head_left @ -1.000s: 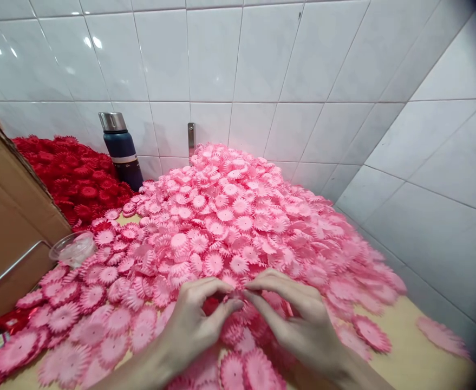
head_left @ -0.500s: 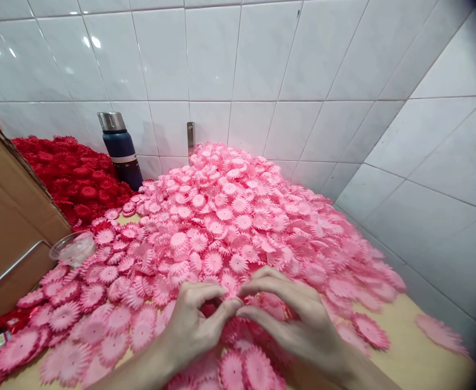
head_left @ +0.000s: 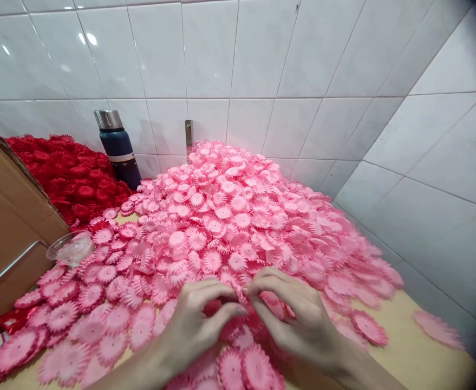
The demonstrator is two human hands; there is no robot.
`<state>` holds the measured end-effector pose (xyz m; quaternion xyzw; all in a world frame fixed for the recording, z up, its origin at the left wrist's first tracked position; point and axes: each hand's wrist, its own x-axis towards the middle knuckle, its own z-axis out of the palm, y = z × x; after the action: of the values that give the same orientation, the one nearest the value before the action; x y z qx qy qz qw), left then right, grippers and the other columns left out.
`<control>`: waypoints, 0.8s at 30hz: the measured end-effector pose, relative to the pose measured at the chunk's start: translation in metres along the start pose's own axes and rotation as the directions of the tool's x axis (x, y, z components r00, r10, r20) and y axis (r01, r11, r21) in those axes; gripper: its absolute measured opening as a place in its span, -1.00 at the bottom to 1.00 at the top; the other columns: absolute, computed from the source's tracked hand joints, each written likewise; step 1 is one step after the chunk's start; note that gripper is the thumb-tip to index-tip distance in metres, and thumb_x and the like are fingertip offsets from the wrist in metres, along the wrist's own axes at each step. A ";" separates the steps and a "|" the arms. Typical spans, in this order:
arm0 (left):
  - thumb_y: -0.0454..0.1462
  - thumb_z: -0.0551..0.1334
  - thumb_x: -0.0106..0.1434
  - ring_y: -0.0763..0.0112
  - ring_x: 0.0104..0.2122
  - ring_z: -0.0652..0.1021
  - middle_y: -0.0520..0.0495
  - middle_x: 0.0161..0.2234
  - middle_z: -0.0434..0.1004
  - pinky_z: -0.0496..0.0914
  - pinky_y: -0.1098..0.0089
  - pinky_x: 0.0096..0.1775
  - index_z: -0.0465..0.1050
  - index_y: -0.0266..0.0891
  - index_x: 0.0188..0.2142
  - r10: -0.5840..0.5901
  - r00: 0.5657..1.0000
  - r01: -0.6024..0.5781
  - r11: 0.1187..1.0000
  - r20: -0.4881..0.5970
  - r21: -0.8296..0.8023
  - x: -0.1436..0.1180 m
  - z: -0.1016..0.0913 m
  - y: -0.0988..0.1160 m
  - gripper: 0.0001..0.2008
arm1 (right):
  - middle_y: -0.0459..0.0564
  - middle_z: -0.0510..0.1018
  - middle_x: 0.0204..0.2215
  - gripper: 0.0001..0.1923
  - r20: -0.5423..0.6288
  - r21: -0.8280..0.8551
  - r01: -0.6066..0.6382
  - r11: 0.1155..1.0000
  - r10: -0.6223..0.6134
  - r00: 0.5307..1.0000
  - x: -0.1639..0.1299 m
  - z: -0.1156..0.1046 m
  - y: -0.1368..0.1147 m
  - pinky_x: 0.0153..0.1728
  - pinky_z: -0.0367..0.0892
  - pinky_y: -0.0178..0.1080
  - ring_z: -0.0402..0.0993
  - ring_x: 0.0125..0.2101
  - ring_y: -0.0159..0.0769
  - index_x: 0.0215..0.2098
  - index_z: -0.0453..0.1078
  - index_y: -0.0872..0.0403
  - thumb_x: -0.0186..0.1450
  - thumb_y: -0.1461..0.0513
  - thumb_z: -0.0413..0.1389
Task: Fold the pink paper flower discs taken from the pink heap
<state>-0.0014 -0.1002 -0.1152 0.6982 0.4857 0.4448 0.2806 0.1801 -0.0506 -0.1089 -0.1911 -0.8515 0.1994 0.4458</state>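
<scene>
Directly ahead, low centre: small pink flower piece (head_left: 243, 297) pinched between the fingertips of both hands, at the near foot of the big pink flower heap (head_left: 238, 216). Left hand (head_left: 195, 325) curled, thumb and forefinger closed toward the piece from the left; right hand (head_left: 298, 319) likewise closed on it from the right, fingertips of the two hands meeting or all but touching. Exact shape of the held piece largely hidden by the fingers; long axis not discernible, most likely a flat round disc like its neighbours. Neither hand clearly nearer: piece lying midway, just beyond both thumbs, above loose pink flowers spread on the wooden tabletop (head_left: 408, 352). A darker red scrap showing under the left fingers, identity not clear. Further out: red flower pile (head_left: 67, 173) at rear left, well apart from the hands; dark blue flask (head_left: 118, 149) with steel cap upright between the red and pink piles, against the tiled wall (head_left: 262, 65); clear plastic cup (head_left: 70, 248) lying at the left edge of the pink spread, beside the cardboard box (head_left: 6, 216); metal bracket (head_left: 188, 135) on the wall behind the heap.
</scene>
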 end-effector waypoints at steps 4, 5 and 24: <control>-0.39 0.21 0.26 0.43 -0.41 0.54 -0.03 -0.41 0.60 0.37 0.45 -0.31 0.54 -0.28 -0.34 0.014 1.000 -0.014 1.000 0.002 0.002 0.000 0.001 0.000 -0.89 | 0.00 0.51 -0.46 -0.80 0.011 -0.019 0.057 0.998 -0.057 0.998 -0.001 0.000 0.000 -0.46 0.40 -0.28 0.42 -0.41 -0.30 -0.27 0.36 0.14 0.22 0.51 0.08; -0.40 0.22 0.25 0.44 -0.42 0.54 -0.04 -0.42 0.59 0.36 0.45 -0.32 0.53 -0.29 -0.35 0.014 1.000 -0.014 1.000 0.005 0.006 0.000 0.001 0.001 -0.89 | -0.01 0.50 -0.47 -0.80 -0.003 -0.022 0.044 0.999 -0.045 0.999 0.000 0.000 -0.001 -0.46 0.40 -0.28 0.42 -0.41 -0.31 -0.29 0.35 0.14 0.21 0.51 0.09; -0.44 0.13 0.23 0.51 -0.50 0.36 0.05 -0.52 0.34 0.24 0.49 -0.42 0.28 -0.27 -0.47 0.020 0.996 -0.026 0.997 0.086 0.071 -0.001 -0.003 0.003 -0.85 | -0.05 0.50 -0.43 -0.82 -0.034 -0.063 -0.080 0.995 0.078 0.996 0.002 0.000 -0.005 -0.44 0.41 -0.28 0.45 -0.42 -0.34 -0.26 0.36 0.10 0.24 0.46 0.08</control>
<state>-0.0029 -0.1025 -0.1117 0.7317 0.4811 0.4001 0.2703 0.1780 -0.0538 -0.1050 -0.2418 -0.8422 0.1862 0.4445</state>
